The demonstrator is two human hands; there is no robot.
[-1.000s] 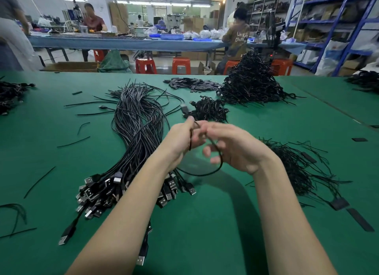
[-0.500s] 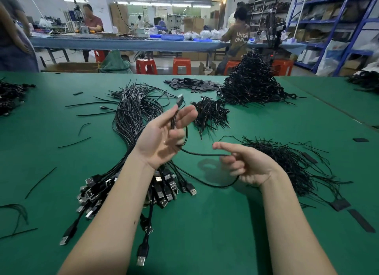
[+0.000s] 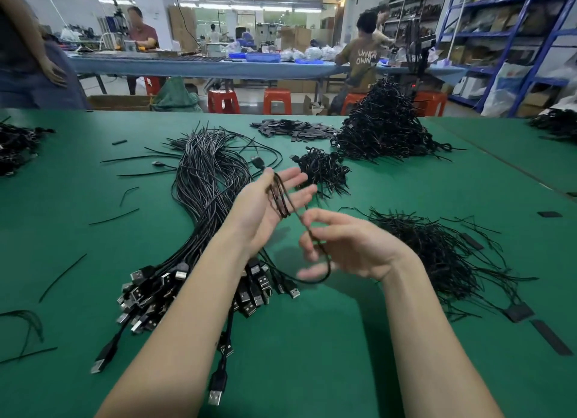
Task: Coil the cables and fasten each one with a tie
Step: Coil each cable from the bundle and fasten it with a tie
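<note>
Fingers [image 3: 299, 185] of my left hand [image 3: 268, 208] lie straight, palm up, loops of black cable [image 3: 281, 196] wound across them above the green table [image 3: 312, 355]. My right hand [image 3: 346, 246] pinches the cable's trailing end between curled fingers.

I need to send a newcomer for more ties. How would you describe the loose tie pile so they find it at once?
Start at the green table and look to the worker's right hand. Just beyond its wrist lies the loose tie pile, a flat scatter of thin black strands. Unlike the tall heap of coiled cables farther back, it is low, and its strands are straight with no plugs.
</note>
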